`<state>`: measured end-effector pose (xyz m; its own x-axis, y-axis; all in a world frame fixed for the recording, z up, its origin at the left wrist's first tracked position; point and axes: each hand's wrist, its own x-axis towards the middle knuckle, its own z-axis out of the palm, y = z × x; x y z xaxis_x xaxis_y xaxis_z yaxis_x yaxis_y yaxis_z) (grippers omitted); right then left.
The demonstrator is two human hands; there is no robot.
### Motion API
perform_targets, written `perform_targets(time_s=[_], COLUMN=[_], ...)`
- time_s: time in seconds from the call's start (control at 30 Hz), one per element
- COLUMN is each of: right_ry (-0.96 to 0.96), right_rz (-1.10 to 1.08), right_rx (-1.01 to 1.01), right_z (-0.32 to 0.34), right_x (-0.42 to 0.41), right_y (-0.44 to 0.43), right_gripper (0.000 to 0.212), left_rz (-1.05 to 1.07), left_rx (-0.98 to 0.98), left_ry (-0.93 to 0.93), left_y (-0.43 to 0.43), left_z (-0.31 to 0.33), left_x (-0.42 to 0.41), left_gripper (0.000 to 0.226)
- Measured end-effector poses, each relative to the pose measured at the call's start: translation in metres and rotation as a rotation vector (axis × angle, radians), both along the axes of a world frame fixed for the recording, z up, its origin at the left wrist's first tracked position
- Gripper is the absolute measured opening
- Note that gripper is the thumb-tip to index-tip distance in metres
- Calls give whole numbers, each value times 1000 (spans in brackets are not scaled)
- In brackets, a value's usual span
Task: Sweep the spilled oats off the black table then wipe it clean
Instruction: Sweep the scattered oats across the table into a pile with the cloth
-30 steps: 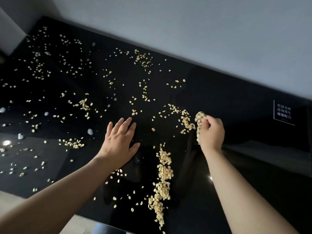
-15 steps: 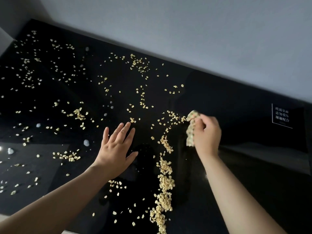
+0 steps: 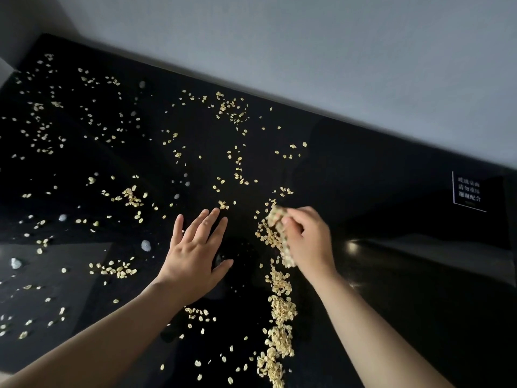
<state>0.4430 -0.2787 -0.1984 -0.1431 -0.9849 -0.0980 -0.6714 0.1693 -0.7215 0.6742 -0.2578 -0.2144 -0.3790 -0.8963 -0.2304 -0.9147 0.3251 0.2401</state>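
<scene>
While right hand [image 3: 307,240] grips cloth [image 3: 276,215], oats [image 3: 281,308] (1 ridge) lie near left hand [image 3: 193,261].

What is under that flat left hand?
The left hand seems to rest flat on the black table. Oats lie just ahead of it; whether any are trapped beneath the palm is hidden.

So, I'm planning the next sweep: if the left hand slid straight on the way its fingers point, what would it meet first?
Probably the small clump of pale oat flakes just ahead of the left hand, which is spread flat over the glossy black table.
</scene>
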Motion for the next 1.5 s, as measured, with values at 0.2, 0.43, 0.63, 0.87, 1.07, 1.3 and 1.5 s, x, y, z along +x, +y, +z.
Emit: perform_targets(time_s=[0.2, 0.43, 0.63, 0.87, 1.07, 1.3, 1.5], right_ry=[193, 240, 63, 154, 217, 264, 43], right_rz=[-316, -101, -21, -405, -523, -200, 162], right_rx=[-86, -56, -54, -124, -82, -117, -92], right_z=[3, -12, 4, 14, 1, -19, -17], right_x=[-29, 21, 27, -26, -49, -16, 6], right_y=[-59, -52, 1, -51, -128, -129, -66], right_gripper=[24, 23, 20, 22, 28, 22, 19], left_rz=[-6, -20, 5, 99, 98, 118, 133], left_rx=[-3, 16, 33, -60, -35, -40, -23], left_ry=[4, 0, 116, 192, 110, 28, 47], left_y=[-2, -3, -13, -38, -60, -70, -65], left_z=[-2, -1, 8, 14, 10, 1, 1], left_x=[1, 3, 10, 14, 17, 16, 15], left_gripper=[78, 79, 70, 66, 85, 92, 90])
